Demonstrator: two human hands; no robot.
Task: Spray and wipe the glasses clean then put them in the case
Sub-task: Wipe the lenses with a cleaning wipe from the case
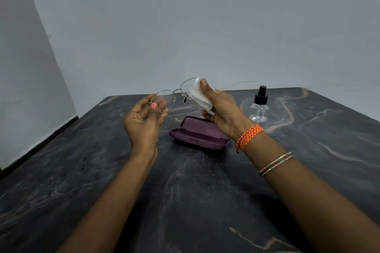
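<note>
Nearest me: one dark marbled table (185, 201). Left hand (144, 121) pinches one pair of thin wire-rimmed glasses (174, 94), droplets on the left lens; right hand (221, 111) presses one white cloth (197, 94) to the right lens. Far: one open purple case (197, 134); one clear spray bottle (258, 107) right.

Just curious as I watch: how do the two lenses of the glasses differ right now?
The left lens is bare and speckled with droplets, while the right lens is partly covered by the white cloth. The left hand only pinches the left lens at its rim; the right hand presses the cloth on the right lens with the thumb. The right lens sits higher. Both share the same thin metal frame, held above the table.
</note>
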